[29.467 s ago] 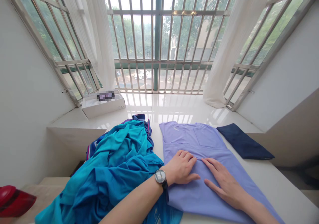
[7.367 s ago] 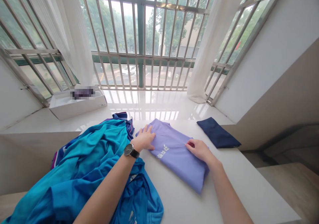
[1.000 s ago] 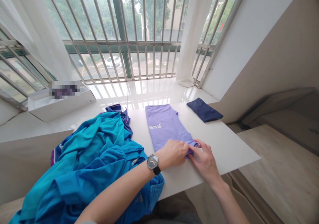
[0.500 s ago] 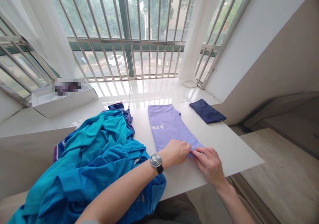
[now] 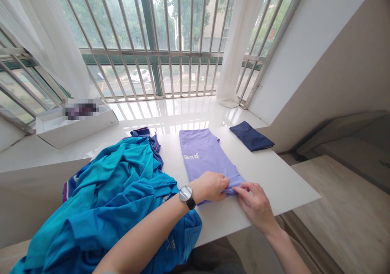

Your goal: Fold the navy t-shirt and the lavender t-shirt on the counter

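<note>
A lavender shirt [image 5: 202, 152] with white lettering lies folded into a narrow shape on the white table [image 5: 292, 188]. At its near edge my left hand [image 5: 211, 186], with a watch [image 5: 186, 195] on the wrist, has its fingers closed on the fabric. Just to the right, my right hand [image 5: 254, 203] pinches the shirt's near right corner between thumb and fingers. A large crumpled pile of blue and teal clothing [image 5: 118, 184] spreads to the left, partly behind my left forearm. Farther right lies a folded navy cloth [image 5: 251, 136].
A white open box [image 5: 77, 126] with blurred contents stands on the window sill at the left. Metal bars [image 5: 169, 55] and white curtains [image 5: 228, 63] line the window. The table's right corner juts out near a wooden surface [image 5: 344, 209].
My left hand has slid slightly left along the shirt's near edge, widening the gap between my hands. The lower left edge of the shirt has shifted nearer to me.
</note>
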The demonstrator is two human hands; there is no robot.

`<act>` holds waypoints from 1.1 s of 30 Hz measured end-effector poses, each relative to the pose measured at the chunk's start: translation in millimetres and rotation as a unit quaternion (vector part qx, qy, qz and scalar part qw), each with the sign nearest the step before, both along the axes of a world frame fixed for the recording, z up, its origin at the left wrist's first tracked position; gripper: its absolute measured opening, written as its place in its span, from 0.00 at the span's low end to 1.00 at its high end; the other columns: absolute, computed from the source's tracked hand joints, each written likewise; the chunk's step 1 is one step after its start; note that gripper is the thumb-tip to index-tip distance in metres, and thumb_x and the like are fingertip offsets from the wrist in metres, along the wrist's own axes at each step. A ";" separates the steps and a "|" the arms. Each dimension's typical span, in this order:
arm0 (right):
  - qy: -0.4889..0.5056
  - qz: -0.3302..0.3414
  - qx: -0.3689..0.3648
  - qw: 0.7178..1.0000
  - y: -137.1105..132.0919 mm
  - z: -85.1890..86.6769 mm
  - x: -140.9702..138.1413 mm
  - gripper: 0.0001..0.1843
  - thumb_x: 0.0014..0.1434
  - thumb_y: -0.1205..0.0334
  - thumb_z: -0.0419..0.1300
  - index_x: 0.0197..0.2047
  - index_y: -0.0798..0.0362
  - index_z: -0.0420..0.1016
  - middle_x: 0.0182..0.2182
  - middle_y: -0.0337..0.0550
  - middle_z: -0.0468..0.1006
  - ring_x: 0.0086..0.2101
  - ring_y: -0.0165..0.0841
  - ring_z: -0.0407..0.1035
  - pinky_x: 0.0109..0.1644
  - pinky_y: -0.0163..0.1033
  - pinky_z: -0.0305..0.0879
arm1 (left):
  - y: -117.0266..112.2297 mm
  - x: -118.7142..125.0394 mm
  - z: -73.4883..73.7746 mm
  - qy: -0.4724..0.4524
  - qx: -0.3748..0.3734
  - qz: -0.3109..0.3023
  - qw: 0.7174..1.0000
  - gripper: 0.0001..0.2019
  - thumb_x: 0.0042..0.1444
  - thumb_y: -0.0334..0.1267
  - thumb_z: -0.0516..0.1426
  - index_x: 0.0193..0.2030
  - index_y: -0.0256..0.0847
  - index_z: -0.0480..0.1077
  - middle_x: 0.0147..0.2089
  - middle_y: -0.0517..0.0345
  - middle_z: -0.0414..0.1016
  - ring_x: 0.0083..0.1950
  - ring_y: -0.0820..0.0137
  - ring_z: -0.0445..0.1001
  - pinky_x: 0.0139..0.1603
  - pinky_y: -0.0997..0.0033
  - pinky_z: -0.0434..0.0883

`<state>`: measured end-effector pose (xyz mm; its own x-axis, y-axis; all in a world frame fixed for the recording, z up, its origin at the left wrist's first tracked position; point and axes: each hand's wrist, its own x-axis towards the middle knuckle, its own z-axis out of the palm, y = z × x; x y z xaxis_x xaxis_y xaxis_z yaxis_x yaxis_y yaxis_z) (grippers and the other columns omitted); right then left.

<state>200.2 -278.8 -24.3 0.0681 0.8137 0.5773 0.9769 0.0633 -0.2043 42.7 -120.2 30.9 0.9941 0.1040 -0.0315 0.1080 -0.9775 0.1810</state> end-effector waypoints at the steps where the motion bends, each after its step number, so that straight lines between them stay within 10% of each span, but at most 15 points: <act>1: 0.004 -0.001 -0.004 1.000 -1.3 -1.5 0.3 0.14 0.64 0.67 0.54 0.45 0.46 0.80 0.36 0.45 0.76 0.35 0.35 0.69 0.43 0.43 0.68 | -0.3 -0.1 0.9 0.004 0.001 -0.001 1.000 0.10 0.59 0.43 0.57 0.43 0.40 0.68 0.39 0.54 0.74 0.37 0.65 0.76 0.32 0.70 0.70; 12: 0.034 0.025 -0.035 0.998 -3.5 0.3 1.5 0.13 0.63 0.69 0.55 0.45 0.47 0.79 0.41 0.45 0.76 0.38 0.36 0.69 0.44 0.44 0.69 | -11.6 -19.3 29.7 0.070 0.051 0.000 0.996 0.07 0.54 0.29 0.56 0.40 0.35 0.72 0.33 0.49 0.76 0.33 0.63 0.77 0.31 0.68 0.72; 25: 0.024 -0.042 -0.066 0.997 -15.4 0.2 -12.4 0.18 0.61 0.67 0.55 0.51 0.46 0.78 0.45 0.46 0.78 0.44 0.39 0.72 0.48 0.46 0.72 | -17.5 -17.5 33.6 0.155 0.029 0.021 0.987 0.07 0.50 0.31 0.60 0.37 0.36 0.75 0.33 0.46 0.78 0.34 0.59 0.79 0.32 0.65 0.74; 33: 0.027 -0.111 -0.073 0.991 -19.4 0.0 -9.8 0.16 0.65 0.57 0.54 0.50 0.50 0.78 0.48 0.48 0.80 0.48 0.42 0.72 0.53 0.51 0.68 | -37.7 -13.6 22.8 0.052 0.030 -0.009 0.998 0.08 0.57 0.27 0.52 0.41 0.35 0.72 0.33 0.48 0.76 0.32 0.63 0.77 0.30 0.68 0.71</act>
<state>190.3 -298.2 -24.3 0.2818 0.8497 0.4457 0.9510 -0.1859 -0.2469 29.1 -157.9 53.8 0.9874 0.0907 -0.1293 0.1053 -0.9882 0.1109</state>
